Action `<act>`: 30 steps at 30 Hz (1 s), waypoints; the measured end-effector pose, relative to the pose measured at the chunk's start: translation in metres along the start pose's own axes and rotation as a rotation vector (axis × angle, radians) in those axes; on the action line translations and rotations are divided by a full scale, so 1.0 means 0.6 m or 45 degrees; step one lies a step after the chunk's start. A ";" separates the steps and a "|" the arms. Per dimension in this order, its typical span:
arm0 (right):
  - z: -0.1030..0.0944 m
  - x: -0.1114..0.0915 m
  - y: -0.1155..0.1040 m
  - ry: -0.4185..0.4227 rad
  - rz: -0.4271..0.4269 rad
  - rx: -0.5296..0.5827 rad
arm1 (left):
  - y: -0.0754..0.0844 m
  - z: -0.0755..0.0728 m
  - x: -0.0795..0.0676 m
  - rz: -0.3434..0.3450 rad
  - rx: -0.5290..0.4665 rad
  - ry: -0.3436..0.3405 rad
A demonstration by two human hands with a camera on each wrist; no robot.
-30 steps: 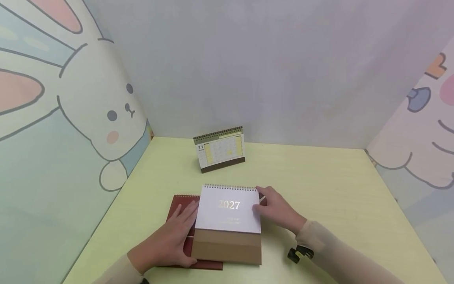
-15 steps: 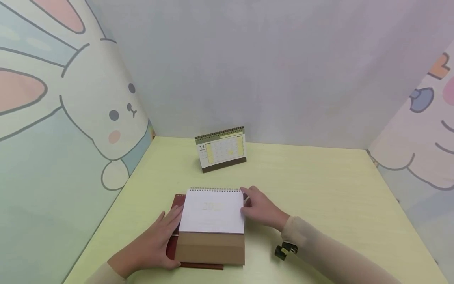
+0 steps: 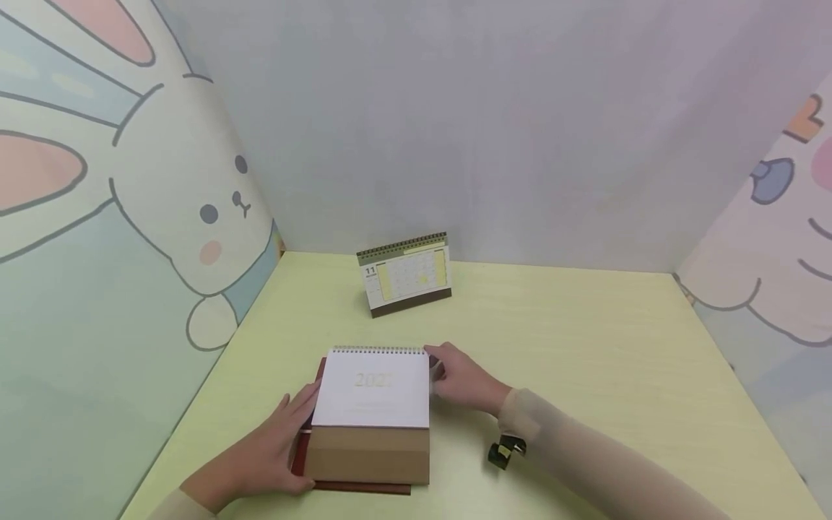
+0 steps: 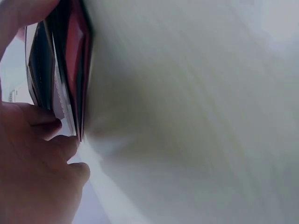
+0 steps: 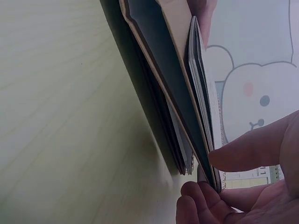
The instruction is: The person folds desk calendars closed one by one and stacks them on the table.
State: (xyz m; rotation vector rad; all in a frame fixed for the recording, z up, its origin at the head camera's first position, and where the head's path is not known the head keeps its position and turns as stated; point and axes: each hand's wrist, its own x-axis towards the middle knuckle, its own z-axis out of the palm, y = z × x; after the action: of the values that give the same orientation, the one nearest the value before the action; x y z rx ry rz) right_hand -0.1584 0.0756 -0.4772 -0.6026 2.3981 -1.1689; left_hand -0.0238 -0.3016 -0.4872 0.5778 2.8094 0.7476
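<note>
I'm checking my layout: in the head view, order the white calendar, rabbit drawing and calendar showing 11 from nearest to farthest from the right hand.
1. White calendar: pinched by the right hand.
2. Calendar showing 11: standing farther back.
3. Rabbit drawing: on the left wall.

Counter (image 3: 585,339): pale yellow, faintly grained | 11 o'clock: desk calendar (image 3: 409,277) stands slightly angled, page 11 showing | 8 o'clock: red calendar (image 3: 364,487) lies mostly covered

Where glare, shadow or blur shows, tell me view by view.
Head: small print on the white calendar is too faint to read; left wrist: soft, bright patch upper right, shadow on the table by the red calendar; right wrist: dim, the table darkest along that calendar.
</note>
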 end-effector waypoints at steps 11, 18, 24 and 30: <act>0.013 0.026 0.004 -0.038 -0.027 -0.016 | -0.021 0.003 -0.007 -0.008 -0.124 -0.004; 0.019 0.037 0.004 -0.059 -0.045 -0.041 | -0.030 0.003 -0.014 0.007 -0.141 0.024; 0.024 0.044 0.004 -0.050 -0.052 -0.106 | -0.039 0.005 -0.015 0.023 -0.132 0.043; 0.029 0.050 0.005 -0.042 -0.031 -0.149 | -0.038 0.003 -0.016 -0.018 -0.069 0.030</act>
State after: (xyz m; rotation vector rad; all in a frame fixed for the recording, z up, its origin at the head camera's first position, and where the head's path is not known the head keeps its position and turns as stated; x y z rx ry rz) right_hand -0.1746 0.0503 -0.4947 -0.6840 2.4504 -1.0259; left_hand -0.0217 -0.3231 -0.4995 0.5430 2.8018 0.8301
